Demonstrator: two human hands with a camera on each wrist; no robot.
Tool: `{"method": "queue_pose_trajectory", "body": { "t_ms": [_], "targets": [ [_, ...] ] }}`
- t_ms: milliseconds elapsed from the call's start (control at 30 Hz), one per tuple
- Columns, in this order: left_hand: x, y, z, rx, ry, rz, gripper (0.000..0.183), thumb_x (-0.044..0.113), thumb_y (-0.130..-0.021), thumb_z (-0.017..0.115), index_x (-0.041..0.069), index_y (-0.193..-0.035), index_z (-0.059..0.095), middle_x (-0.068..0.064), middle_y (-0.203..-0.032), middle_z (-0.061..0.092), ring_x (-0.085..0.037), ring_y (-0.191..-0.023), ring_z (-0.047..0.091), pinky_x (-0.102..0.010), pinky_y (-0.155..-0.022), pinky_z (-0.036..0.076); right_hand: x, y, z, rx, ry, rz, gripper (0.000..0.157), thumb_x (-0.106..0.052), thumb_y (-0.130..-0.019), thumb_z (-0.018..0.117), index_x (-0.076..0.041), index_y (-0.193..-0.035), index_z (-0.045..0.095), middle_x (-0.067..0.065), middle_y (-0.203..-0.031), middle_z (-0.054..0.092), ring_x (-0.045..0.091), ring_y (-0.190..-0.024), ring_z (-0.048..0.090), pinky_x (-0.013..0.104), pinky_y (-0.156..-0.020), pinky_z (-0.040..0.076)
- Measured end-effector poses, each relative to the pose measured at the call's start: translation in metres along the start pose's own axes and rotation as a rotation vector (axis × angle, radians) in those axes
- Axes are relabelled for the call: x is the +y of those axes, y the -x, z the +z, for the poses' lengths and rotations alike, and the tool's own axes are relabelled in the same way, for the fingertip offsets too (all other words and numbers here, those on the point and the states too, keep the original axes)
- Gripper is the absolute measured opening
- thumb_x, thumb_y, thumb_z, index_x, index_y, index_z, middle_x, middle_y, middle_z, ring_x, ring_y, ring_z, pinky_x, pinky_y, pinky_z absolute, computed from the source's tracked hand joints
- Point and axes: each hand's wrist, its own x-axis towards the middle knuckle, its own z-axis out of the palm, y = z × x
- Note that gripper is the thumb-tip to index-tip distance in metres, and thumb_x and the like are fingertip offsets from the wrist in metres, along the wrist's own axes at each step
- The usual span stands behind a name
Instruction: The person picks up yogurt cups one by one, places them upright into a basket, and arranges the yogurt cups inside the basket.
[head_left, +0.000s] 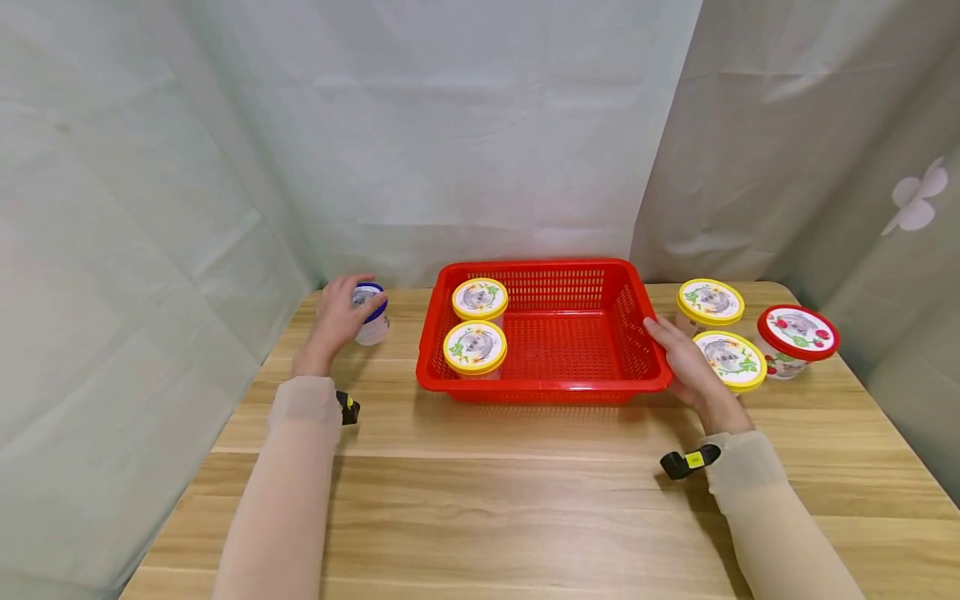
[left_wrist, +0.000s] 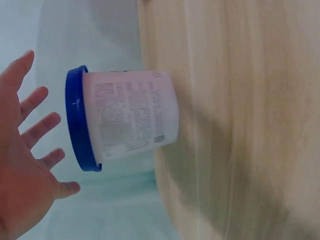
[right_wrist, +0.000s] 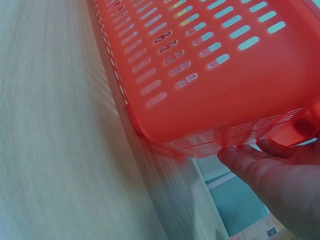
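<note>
Left hand [left_wrist: 22, 162] spread; blue-lidded tub [left_wrist: 130, 115] near

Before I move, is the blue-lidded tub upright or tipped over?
The tub stands upright: in the head view its blue lid is on top, with its body below on the table.

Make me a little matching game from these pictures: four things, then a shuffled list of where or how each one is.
1. Blue-lidded tub
2. Red-lidded tub
3. Right hand
4. Basket

A. Touching a rim
B. Containing two yellow-lidded tubs
C. Nearest the left hand
D. Standing farthest right on the table

Pairs: 1-C; 2-D; 3-A; 4-B
</note>
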Motion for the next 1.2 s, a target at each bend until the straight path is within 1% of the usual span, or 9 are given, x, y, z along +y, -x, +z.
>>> {"method": "queue_pose_trajectory", "body": {
  "t_ms": [133,367,467,633,733,800,933,1033,1200],
  "targets": [
    [-0.005,0.0,0.003,0.017,-0.066,0.024,0.057,0.036,-0.103,0.065,0.003,-0.148,0.05,-0.026,-0.155,0.042,-0.049,-0.147,0.028,-0.067,-0.12,0.015,0.001,0.0,0.0,-0.002,-0.016,-0.002,0.071,-0.045,-0.111,0.043,-0.013,-0.167,0.014,0.008,-0.133,0.054,0.016,-0.107,0.065,0.032,-0.089,0.061],
    [-0.012,0.001,0.007,-0.003,-0.076,0.013,0.06,0.038,-0.103,0.065,0.005,-0.15,0.048,-0.027,-0.159,0.036,-0.053,-0.15,0.019,-0.07,-0.12,0.008,0.0,0.0,0.0,0.0,-0.017,-0.004,0.072,-0.046,-0.11,0.045,-0.013,-0.166,0.015,0.006,-0.131,0.055,0.015,-0.107,0.065,0.03,-0.088,0.061],
    [-0.014,0.003,0.008,-0.019,-0.076,-0.016,0.063,0.042,-0.103,0.065,0.008,-0.153,0.046,-0.026,-0.163,0.031,-0.057,-0.151,0.012,-0.073,-0.119,0.004,0.0,0.0,0.001,-0.002,-0.008,-0.002,0.073,-0.047,-0.11,0.045,-0.013,-0.167,0.015,0.006,-0.133,0.055,0.016,-0.108,0.064,0.031,-0.089,0.06],
    [-0.019,0.006,0.012,-0.036,-0.053,-0.068,0.07,0.049,-0.1,0.067,0.01,-0.154,0.045,-0.023,-0.167,0.027,-0.059,-0.151,0.007,-0.076,-0.117,0.005,0.001,-0.001,0.001,-0.007,-0.017,-0.006,0.073,-0.046,-0.11,0.045,-0.012,-0.166,0.015,0.006,-0.132,0.055,0.016,-0.108,0.064,0.031,-0.09,0.06],
    [-0.022,0.007,0.015,-0.03,-0.026,-0.083,0.07,0.046,-0.099,0.069,0.01,-0.154,0.045,-0.023,-0.166,0.027,-0.061,-0.15,0.008,-0.076,-0.117,0.006,0.001,-0.001,0.0,-0.009,-0.021,-0.011,0.072,-0.046,-0.11,0.045,-0.011,-0.166,0.015,0.005,-0.131,0.056,0.016,-0.108,0.064,0.031,-0.089,0.06],
    [-0.024,0.007,0.017,-0.027,0.001,-0.093,0.068,0.043,-0.1,0.069,0.01,-0.154,0.044,-0.024,-0.167,0.026,-0.061,-0.149,0.011,-0.076,-0.116,0.009,0.001,-0.001,0.0,-0.012,-0.021,-0.016,0.072,-0.046,-0.11,0.045,-0.011,-0.165,0.016,0.003,-0.129,0.057,0.015,-0.108,0.064,0.031,-0.089,0.06],
    [-0.028,0.008,0.019,-0.039,0.061,-0.109,0.068,0.041,-0.102,0.068,0.01,-0.157,0.042,-0.024,-0.169,0.021,-0.057,-0.15,0.018,-0.073,-0.117,0.018,0.001,-0.001,0.0,-0.021,-0.028,-0.025,0.071,-0.045,-0.11,0.045,-0.009,-0.165,0.016,0.001,-0.126,0.06,0.015,-0.107,0.065,0.031,-0.089,0.06],
    [-0.029,0.009,0.021,-0.044,0.117,-0.124,0.069,0.04,-0.102,0.067,0.011,-0.158,0.041,-0.021,-0.171,0.017,-0.051,-0.152,0.019,-0.071,-0.119,0.02,0.001,-0.001,0.001,-0.021,-0.028,-0.026,0.071,-0.044,-0.111,0.045,-0.009,-0.165,0.015,0.001,-0.125,0.06,0.014,-0.106,0.066,0.031,-0.089,0.061],
    [-0.032,0.009,0.023,-0.007,0.183,-0.117,0.066,0.035,-0.101,0.07,0.009,-0.156,0.045,-0.021,-0.169,0.022,-0.048,-0.152,0.021,-0.069,-0.12,0.022,0.0,-0.001,0.0,-0.009,-0.032,-0.013,0.072,-0.044,-0.111,0.044,-0.011,-0.166,0.012,0.001,-0.126,0.059,0.013,-0.107,0.065,0.031,-0.089,0.06]
  ]
}}
